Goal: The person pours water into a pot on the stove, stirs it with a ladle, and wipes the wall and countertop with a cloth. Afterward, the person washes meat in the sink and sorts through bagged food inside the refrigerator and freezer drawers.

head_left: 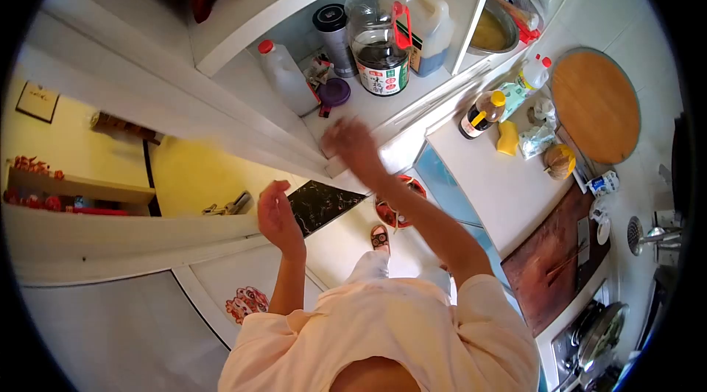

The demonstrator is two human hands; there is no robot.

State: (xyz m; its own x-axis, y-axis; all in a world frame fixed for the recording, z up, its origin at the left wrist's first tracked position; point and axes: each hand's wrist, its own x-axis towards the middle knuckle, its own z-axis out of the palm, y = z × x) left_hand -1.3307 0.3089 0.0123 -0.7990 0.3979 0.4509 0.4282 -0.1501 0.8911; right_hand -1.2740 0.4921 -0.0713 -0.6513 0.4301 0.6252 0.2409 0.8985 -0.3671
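My right hand (352, 146) reaches up to the front edge of a white shelf (412, 90), just below a round purple lid (335, 92). Motion smears its fingers, so I cannot tell whether it holds anything. Lower and to the left, my left hand (279, 217) is raised beside the white door frame, fingers loosely bent and apart, with nothing visible in it. On the shelf stand a large soy sauce bottle (382, 64), a jug with a red cap (431, 27), a dark-lidded tumbler (336, 42) and a white red-capped bottle (287, 77).
To the right, a counter (471, 171) holds a yellow-capped sauce bottle (482, 116), a yellow sponge (507, 138), a round wooden board (596, 105) and a dark cutting board (549, 259). A red basin (398, 209) sits on the floor near my feet. A metal bowl (492, 32) stands on the neighbouring shelf.
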